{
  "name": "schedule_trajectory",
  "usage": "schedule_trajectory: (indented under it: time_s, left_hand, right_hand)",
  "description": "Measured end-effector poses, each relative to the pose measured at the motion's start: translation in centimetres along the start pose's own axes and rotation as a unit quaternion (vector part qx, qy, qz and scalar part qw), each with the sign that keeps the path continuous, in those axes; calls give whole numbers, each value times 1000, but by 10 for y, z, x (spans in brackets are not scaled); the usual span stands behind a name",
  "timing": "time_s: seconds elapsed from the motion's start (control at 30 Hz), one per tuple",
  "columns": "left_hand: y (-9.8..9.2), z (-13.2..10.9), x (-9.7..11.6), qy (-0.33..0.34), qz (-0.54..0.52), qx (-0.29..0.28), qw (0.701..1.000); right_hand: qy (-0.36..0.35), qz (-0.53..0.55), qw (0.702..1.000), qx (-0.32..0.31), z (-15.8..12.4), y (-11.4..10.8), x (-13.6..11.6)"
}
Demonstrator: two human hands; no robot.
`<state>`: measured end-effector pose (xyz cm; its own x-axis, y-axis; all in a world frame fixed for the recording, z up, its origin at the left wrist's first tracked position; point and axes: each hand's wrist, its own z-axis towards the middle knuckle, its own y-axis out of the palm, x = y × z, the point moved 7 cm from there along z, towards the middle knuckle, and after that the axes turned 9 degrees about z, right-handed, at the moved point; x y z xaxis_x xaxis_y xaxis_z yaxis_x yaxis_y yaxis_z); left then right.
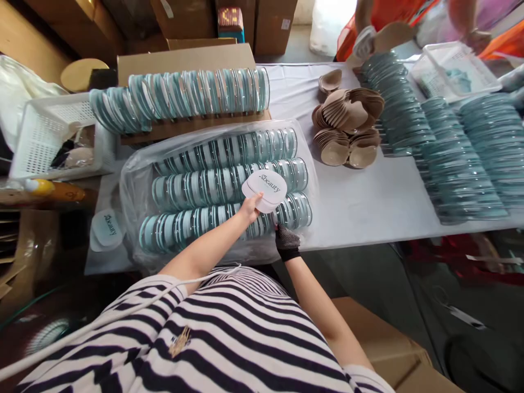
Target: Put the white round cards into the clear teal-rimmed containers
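Observation:
White cards (268,185) printed "beauty", at least two overlapping, are pinched in my bare left hand (250,209) above the rows of packs. My right hand (287,240) wears a black mesh glove with the fingertips bare. Its fingers are drawn together at the edge of the front row of clear, teal-tinted packs (172,229); what they grip, if anything, is hidden. Behind it run a middle row (184,190) and a back row (229,150) of similar packs, all standing on edge in a clear plastic bag (137,164).
More packs (196,93) stand on cardboard behind the bag. A white basket (53,172) and more printed cards (107,230) lie to the left. Stacked beige cups (347,112) and long rows of teal packs (462,164) occupy the right, where other people's hands (364,41) work.

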<state>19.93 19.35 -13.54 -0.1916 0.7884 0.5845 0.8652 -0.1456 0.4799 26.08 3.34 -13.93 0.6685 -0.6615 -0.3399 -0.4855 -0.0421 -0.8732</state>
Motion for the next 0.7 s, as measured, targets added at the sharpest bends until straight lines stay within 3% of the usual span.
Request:
schedule_trajectory:
  time_s: [0.3, 0.43, 0.53, 0.6, 0.7]
  left_hand:
    - [-1, 0, -1, 3, 7, -1, 1000]
    - [-2, 1, -1, 11, 9, 14, 1000]
    - [1, 1, 1, 23, 4, 21, 999]
    - [3, -2, 1, 30, -3, 17, 999]
    - [3, -12, 2, 36, 4, -12, 999]
  right_hand:
    - [25, 61, 997, -46, 7, 2, -9]
    - [15, 169, 981, -90, 10, 1, -8]
    - [0, 230, 967, -106, 12, -11, -7]
    - [5, 243, 967, -79, 18, -29, -4]
    - [11, 250, 966, 70, 31, -74, -2]
